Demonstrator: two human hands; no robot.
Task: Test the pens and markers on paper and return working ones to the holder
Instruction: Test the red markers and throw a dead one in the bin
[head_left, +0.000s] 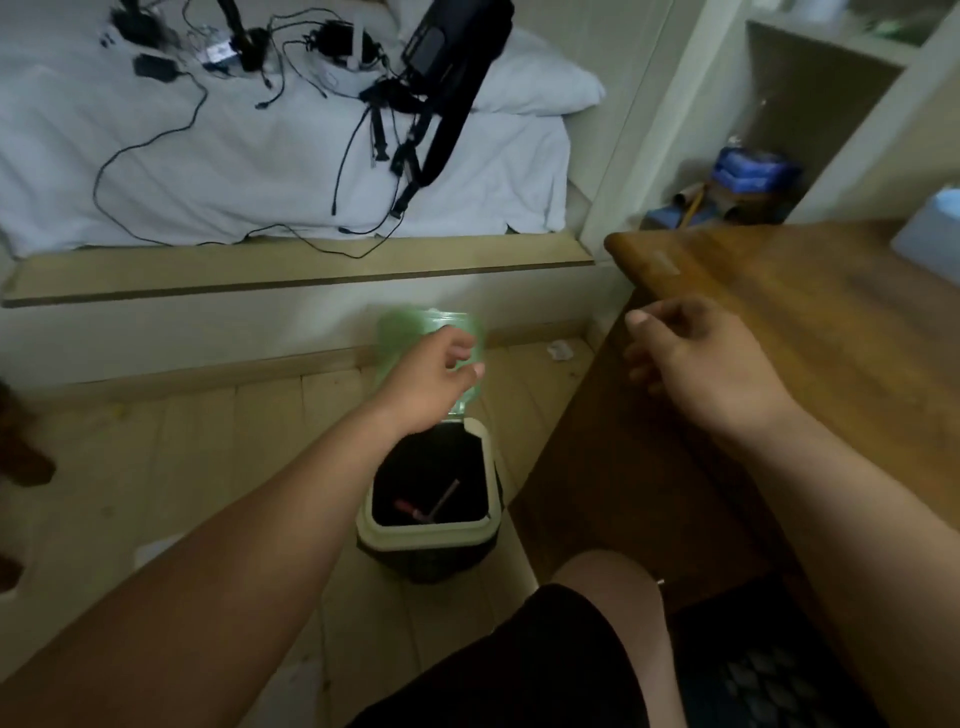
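While my left grip (435, 375) curls round what seems a green lid (396, 332) above the bin (415, 536), my right grip (693, 359) hangs loosely curled, empty, over the left edge of the counter (831, 322).

— Can the waste bin (375, 526) at lower centre be reached from above?
— Yes. Its green lid (410, 332) is tipped up at the far rim, gripped by the left hand (434, 382).
— And on the right?
— The wooden desk (831, 353) crowds in close, with the right hand (696, 364) over its edge. A bare knee (602, 571) juts in just below the bin.
— On the left?
— Open plank floor (208, 426), as far as the bed platform (291, 270).
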